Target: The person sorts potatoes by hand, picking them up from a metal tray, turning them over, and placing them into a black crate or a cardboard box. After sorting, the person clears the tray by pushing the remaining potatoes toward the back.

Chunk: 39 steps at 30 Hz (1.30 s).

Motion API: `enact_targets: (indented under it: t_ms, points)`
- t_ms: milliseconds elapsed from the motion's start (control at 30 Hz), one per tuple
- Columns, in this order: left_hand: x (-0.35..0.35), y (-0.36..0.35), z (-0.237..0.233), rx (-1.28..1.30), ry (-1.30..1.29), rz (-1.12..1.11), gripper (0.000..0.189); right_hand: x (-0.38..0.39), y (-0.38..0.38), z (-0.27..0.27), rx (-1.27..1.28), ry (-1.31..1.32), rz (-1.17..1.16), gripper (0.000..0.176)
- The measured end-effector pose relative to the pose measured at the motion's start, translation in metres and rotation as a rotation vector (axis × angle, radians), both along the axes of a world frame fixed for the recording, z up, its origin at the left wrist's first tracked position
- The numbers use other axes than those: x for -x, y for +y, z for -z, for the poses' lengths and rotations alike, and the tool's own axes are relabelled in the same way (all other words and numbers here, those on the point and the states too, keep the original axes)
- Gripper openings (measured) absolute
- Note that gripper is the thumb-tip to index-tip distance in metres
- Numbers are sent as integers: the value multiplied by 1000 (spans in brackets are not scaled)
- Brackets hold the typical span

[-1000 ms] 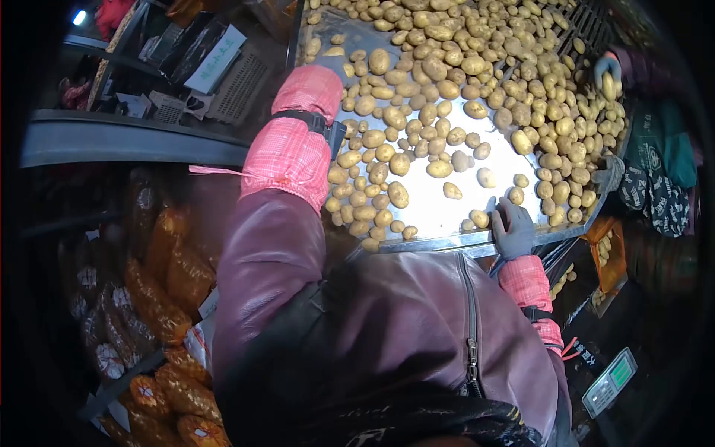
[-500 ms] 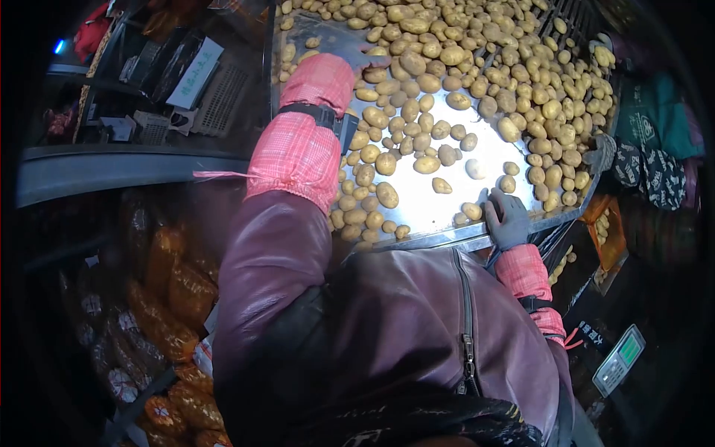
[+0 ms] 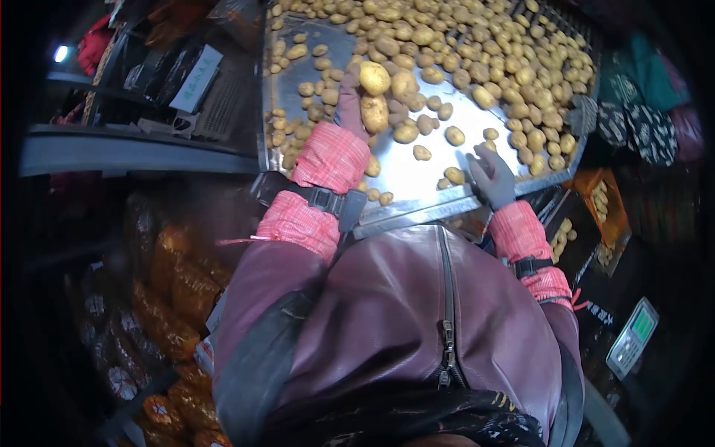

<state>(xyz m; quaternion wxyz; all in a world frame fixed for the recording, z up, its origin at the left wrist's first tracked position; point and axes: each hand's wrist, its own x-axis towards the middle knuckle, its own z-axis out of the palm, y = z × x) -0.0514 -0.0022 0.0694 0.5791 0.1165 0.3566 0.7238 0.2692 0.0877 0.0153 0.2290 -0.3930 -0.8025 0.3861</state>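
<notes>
My gloved left hand [image 3: 348, 106] is curled around the left side of potatoes over the metal tray. One pale yellow potato [image 3: 375, 77] sits at the fingers, with a browner potato [image 3: 375, 114] just below it; both look larger than those around them. The fingers on the far side are hidden. Near the tray's front edge, my gloved right hand [image 3: 493, 179] has its thumb and fingers apart and nothing in it. Loose potatoes [image 3: 455, 135] lie on the shiny metal tray [image 3: 439, 167] between my hands. A small potato [image 3: 454, 176] is just left of my right hand.
A heap of potatoes [image 3: 514, 67] covers the far and right parts of the tray. Another person's gloved hand [image 3: 583, 115] is at the tray's right edge. Filled orange bags [image 3: 182, 276] lie at lower left, and a digital scale [image 3: 633, 339] stands at lower right.
My left hand has come back toward me with potatoes at its fingers. Fewer potatoes lie at the tray's front left. My right hand stays near the front edge.
</notes>
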Motion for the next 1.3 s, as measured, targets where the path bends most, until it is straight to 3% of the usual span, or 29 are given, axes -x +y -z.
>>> enact_targets:
  t_ms: [67, 167, 233, 300, 367, 467, 567, 600, 733, 800, 833, 867, 933, 967, 1000, 1100, 1133, 1167, 1233, 1267, 1300]
  points:
    - [-37, 7, -15, -6, -5, 105, 74, 3, 10, -1, 374, 275, 63, 42]
    - [-100, 17, -31, -41, 17, 308, 78, -1, 5, -62, 920, 612, 70, 48]
    - [-126, 22, -27, -48, -28, 543, 75, -20, 2, -64, 981, 804, -69, 45]
    - [-161, 33, -24, 11, -78, 520, 71, -38, -10, -70, 922, 925, 55, 36]
    - [-184, 36, -27, 16, -25, 568, 65, -67, -15, -42, 602, 631, 62, 33]
    - [-219, 41, -24, 44, -50, 539, 57, -110, -18, -35, 1045, 811, 318, 37]
    - [-253, 53, -25, -4, -23, 449, 46, -130, -41, -58, 1055, 764, 328, 41]
    - [-265, 59, -21, -50, 29, 431, 45, -138, -50, -62, 881, 706, 224, 47]
    - [-312, 66, -10, -159, -51, 458, 36, -157, -63, -67, 1100, 1086, 222, 48]
    - [-328, 67, -7, -237, -114, 515, 32, -180, -64, -38, 1125, 1097, 329, 48]
    - [-331, 68, -5, -216, 46, 485, 30, -188, -66, -36, 1141, 1101, 377, 48]
    - [-335, 68, -3, -209, 61, 477, 30, -198, -65, -36, 1168, 1172, 318, 55]
    - [-336, 67, -8, -218, 45, 510, 32, -214, -73, -35, 1237, 1303, 326, 53]
    - [-337, 59, -9, -201, 167, 475, 33, -223, -74, -35, 1264, 1368, 325, 52]
    - [-333, 58, -5, -144, 96, 497, 34, -239, -72, -13, 1186, 1327, 341, 51]
    - [-320, 52, 16, -27, -108, 647, 35, -272, -81, 0, 1150, 1316, 544, 47]
    - [-317, 46, 15, -26, -71, 672, 35, -276, -86, -11, 1114, 1278, 670, 41]
    - [-316, 39, 13, 6, -9, 686, 36, -285, -82, -11, 1108, 1255, 742, 42]
    - [-305, 34, 30, -11, -145, 811, 43, -310, -69, 2, 1102, 1210, 876, 45]
    - [-309, 27, 24, 56, -72, 773, 46, -326, -53, 19, 1044, 1270, 771, 43]
    - [-310, 23, 24, 60, -32, 779, 46, -326, -35, -1, 924, 1361, 762, 41]
